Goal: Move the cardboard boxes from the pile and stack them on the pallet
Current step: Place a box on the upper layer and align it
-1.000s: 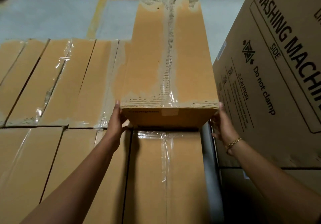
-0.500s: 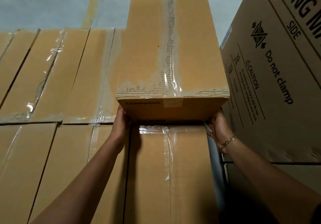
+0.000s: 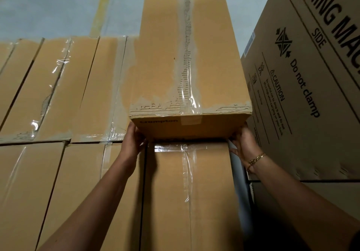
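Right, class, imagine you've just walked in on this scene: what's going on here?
A person is handling a Crompton cardboard box, with the left grip and the right grip at its near bottom corners. The box is over a layer of taped cardboard boxes; whether it rests on them or is lifted is unclear. A large washing machine carton stands close on the right.

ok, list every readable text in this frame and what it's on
"Crompton": near face of the held box.
"ASHING MAC", cut off by the frame edge: side of the big box on the right.
"SIDE": big box, below that lettering.
"Do not clamp": big box, beside a crossed-out symbol.
"CAUTION": big box, next to a warning triangle.
Small print beside CAUTION: too small to read.
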Demonstrator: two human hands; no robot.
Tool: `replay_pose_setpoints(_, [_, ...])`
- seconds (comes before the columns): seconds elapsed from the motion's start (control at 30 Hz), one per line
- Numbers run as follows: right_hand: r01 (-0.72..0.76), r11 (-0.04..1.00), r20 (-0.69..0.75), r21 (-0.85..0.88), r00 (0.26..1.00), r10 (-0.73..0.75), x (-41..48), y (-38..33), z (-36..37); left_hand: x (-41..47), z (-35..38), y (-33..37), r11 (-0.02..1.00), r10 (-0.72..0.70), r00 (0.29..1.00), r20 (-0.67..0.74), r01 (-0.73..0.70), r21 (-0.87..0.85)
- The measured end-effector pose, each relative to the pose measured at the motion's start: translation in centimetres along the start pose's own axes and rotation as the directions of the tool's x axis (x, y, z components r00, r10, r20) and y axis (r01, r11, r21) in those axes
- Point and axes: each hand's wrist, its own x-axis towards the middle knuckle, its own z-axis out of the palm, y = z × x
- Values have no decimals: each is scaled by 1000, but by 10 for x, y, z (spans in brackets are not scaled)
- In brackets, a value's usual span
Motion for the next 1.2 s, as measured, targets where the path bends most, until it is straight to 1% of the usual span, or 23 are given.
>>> replay_pose_setpoints(0.1, [71, 996, 8, 56, 997, -71, -12, -32, -4, -7, -6, 28, 1000, 19, 999, -41, -20, -20])
replay_pose_setpoints(0.17, [135, 990, 14, 45, 991, -135, -20, -63, 0, -12, -5, 53, 998, 63, 995, -74, -63, 6])
replay_pose_setpoints(0.2, [170, 985, 15, 10, 985, -170, -24, -79, 5, -14, -2, 66, 996, 88, 991, -98, -86, 29])
replay_pose_setpoints(0.3, [244, 941, -14, -236, 967, -254, -30, -106, 20, -14, 8, 94, 978, 163, 976, -147, -141, 151])
replay_pose_setpoints(0.37, [249, 897, -31, -364, 960, -279, -33, -108, 25, -13, 13, 104, 960, 187, 974, -131, -153, 233])
replay_pose_setpoints(0.43, [248, 873, -46, -420, 955, -294, -38, -108, 27, -14, 18, 109, 948, 174, 977, -120, -133, 291])
replay_pose_setpoints(0.53, [256, 861, -53, -439, 949, -309, -39, -109, 27, -15, 23, 106, 925, 186, 973, -139, -125, 358])
replay_pose_setpoints(0.63, [252, 854, -60, -456, 948, -312, -37, -110, 28, -15, 25, 103, 915, 204, 967, -152, -133, 381])
replay_pose_setpoints(0.8, [254, 859, -53, -445, 950, -308, -33, -107, 26, -14, 24, 103, 888, 233, 963, -137, -153, 433])
replay_pose_setpoints(0.9, [216, 873, -54, -438, 963, -266, -42, -116, 24, -23, 20, 110, 882, 226, 969, -102, -158, 444])
replay_pose_setpoints(0.97, [208, 871, -82, -445, 959, -270, -55, -126, 22, -34, 13, 122, 877, 231, 970, -69, -177, 447])
replay_pose_setpoints(1.03, [222, 860, -93, -459, 951, -295, -77, -137, 25, -53, 2, 138, 857, 266, 963, -49, -213, 470])
replay_pose_setpoints(1.2, [267, 796, -53, -544, 935, -350, -158, -164, 45, -120, -33, 187, 799, 345, 939, -9, -288, 527])
